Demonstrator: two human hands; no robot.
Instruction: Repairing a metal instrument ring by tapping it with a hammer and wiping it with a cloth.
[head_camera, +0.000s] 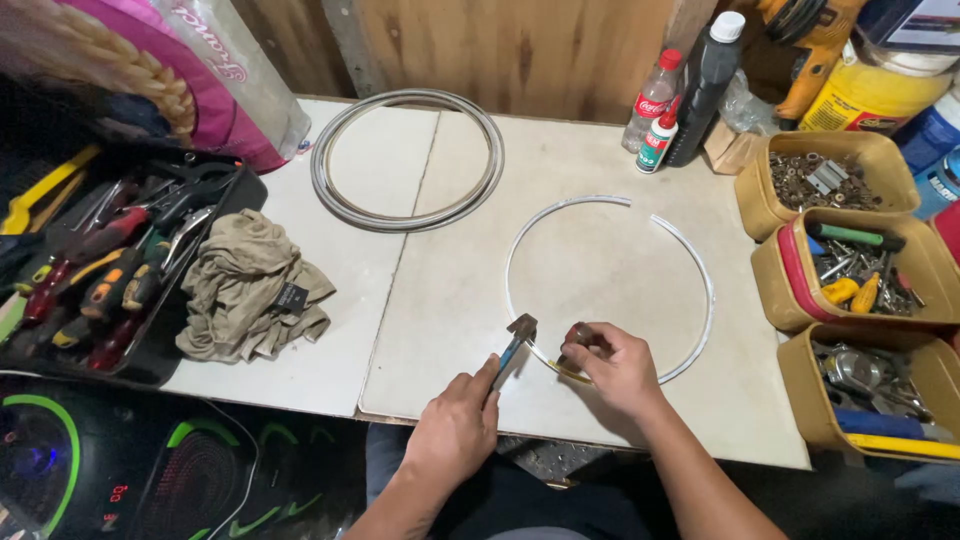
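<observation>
From my remote seat I see the left hand (455, 428) wrapped around the blue handles of a pair of metal pliers (514, 342), its fingers closed tight on them, the pliers' head angled up and resting just at the near-left arc of a thin white open ring of plastic strip (700, 275). That ring lies flat on the pale worktop (460, 260), its gap at the far side. The right hand (615, 365) sits on the ring's near edge, fingers curled shut around a small dark reddish tool handle (578, 335) pressed down where a short yellowish piece meets the strip. Farther back on the table I make out a coil of grey metal hoops (330, 180), well apart from the white ring. A crumpled khaki cloth (245, 285) lies to the left, beside a black tray of red-handled screwdrivers and pliers (150, 350). Three tan plastic bins of hardware (762, 205) line the right edge.
</observation>
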